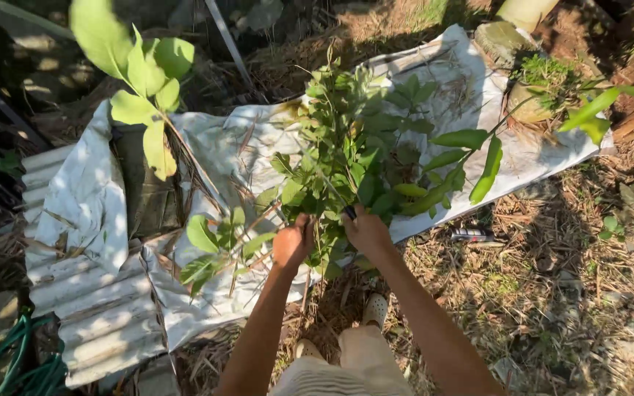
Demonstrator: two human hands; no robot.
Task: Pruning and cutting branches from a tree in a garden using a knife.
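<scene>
A leafy green shrub (pixel 357 139) rises in front of me, over a white tarp (pixel 243 147). My left hand (pixel 293 242) is closed around a thin stem low in the plant. My right hand (pixel 365 229) is closed on a small dark tool whose tip (pixel 349 213) pokes up into the foliage; its blades are hidden by leaves. Both hands sit close together at the base of the shrub, above my light trousers and shoes (pixel 374 308).
White corrugated sheeting (pixel 86 315) lies at the left, with a green hose (pixel 9 359) beside it. A small dark object (pixel 471 235) rests on dry leaf litter at the right. Large pale leaves (pixel 141 81) hang at upper left. Cut stumps (pixel 526 103) stand at upper right.
</scene>
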